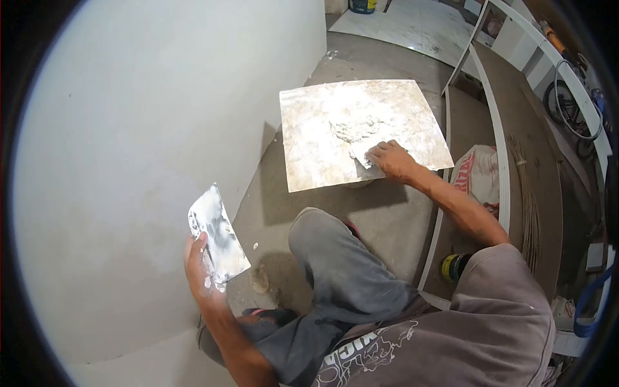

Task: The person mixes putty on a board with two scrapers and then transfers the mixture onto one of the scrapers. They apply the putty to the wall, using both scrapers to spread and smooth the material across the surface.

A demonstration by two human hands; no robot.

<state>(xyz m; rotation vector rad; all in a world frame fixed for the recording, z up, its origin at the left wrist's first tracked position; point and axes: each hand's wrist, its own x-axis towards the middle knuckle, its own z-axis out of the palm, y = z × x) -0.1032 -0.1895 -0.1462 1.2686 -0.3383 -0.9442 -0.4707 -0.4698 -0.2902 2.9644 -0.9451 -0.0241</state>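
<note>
A flat plate smeared with white paste is held in my left hand, my thumb pressed on its face, close to the pale wall. A pile of lumpy white paste lies on a square light board in front of my knees. My right hand is at the board's near edge with its fingers curled over a small paste-covered scraper, which touches the pile. Part of the scraper is hidden beneath the fingers.
The smooth wall rises on the left. To the right stands a white metal frame with a white-and-red sack, a bundle of thin rods and a small can. A bucket is at the far end.
</note>
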